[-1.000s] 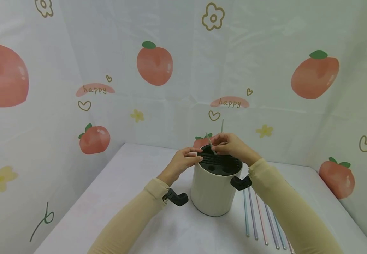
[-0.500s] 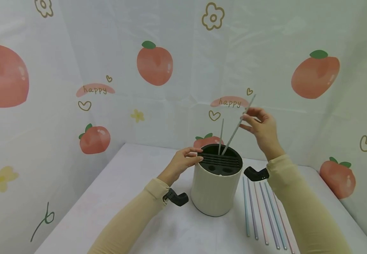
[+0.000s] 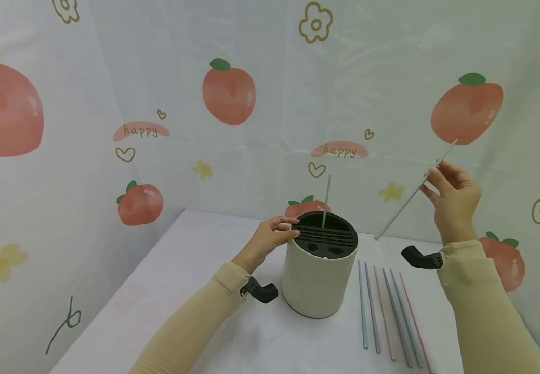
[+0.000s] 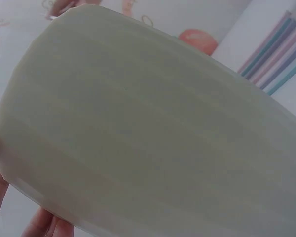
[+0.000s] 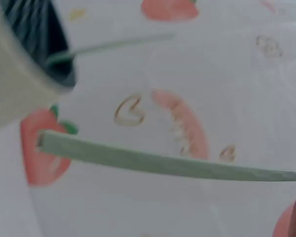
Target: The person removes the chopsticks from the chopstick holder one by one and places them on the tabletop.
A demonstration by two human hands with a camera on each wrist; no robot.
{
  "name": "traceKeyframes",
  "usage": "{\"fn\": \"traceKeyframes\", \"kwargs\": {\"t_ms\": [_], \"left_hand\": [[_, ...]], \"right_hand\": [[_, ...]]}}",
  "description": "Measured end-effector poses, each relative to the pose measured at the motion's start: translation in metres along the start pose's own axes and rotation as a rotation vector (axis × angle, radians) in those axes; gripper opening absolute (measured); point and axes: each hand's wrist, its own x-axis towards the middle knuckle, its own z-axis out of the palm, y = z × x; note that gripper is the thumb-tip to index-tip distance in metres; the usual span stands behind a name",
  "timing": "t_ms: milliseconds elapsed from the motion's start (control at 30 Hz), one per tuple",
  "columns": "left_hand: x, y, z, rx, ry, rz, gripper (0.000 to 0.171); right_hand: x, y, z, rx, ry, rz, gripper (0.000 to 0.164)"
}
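A cream cylindrical knife block (image 3: 316, 283) with a black slotted insert (image 3: 328, 238) stands on the table. One pale green chopstick (image 3: 327, 200) stands upright in the rear opening. At the left rim my left hand (image 3: 270, 239) holds the block, fingers (image 4: 39, 222) against its side. To the right, above the table, my right hand (image 3: 454, 200) pinches another pale green chopstick (image 3: 400, 208) near its upper end. It slants down to the left, apart from the block; the right wrist view shows its free lower end.
Several blue, purple and pink chopsticks (image 3: 393, 317) lie in a row on the table (image 3: 251, 337), right of the block. A white curtain (image 3: 270, 104) printed with peaches surrounds the back and sides. A black camera (image 3: 421, 258) sits on the right wrist.
My right hand has drawn the chopstick up out of the block's rear opening and carried it to the right. The left hand stays on the rim.
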Motion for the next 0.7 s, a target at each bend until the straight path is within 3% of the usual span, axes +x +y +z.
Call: {"fn": "traceKeyframes", "kwargs": {"t_ms": [233,400,500,533,600,700], "left_hand": [[-0.001,0.002,0.0,0.0,-0.001,-0.003,0.034],[-0.001,0.003,0.001,-0.006,-0.006,-0.017,0.034],[-0.001,0.004,0.001,-0.002,-0.006,-0.017,0.034],[-0.001,0.004,0.001,0.0,-0.005,-0.015,0.034],[-0.001,0.004,0.001,0.0,-0.001,-0.008,0.033],[-0.001,0.004,0.001,-0.011,0.006,-0.006,0.033]], "right_hand": [[-0.009,0.023,-0.079,-0.303,-0.146,0.166,0.019],[-0.022,0.042,-0.138,-0.642,-0.244,0.281,0.026],[-0.032,0.05,-0.165,-0.863,-0.316,0.355,0.011],[-0.035,0.051,-0.172,-0.927,-0.334,0.378,0.013],[-0.041,0.054,-0.182,-1.015,-0.357,0.43,0.032],[-0.047,0.058,-0.193,-1.08,-0.378,0.526,0.05]]}}
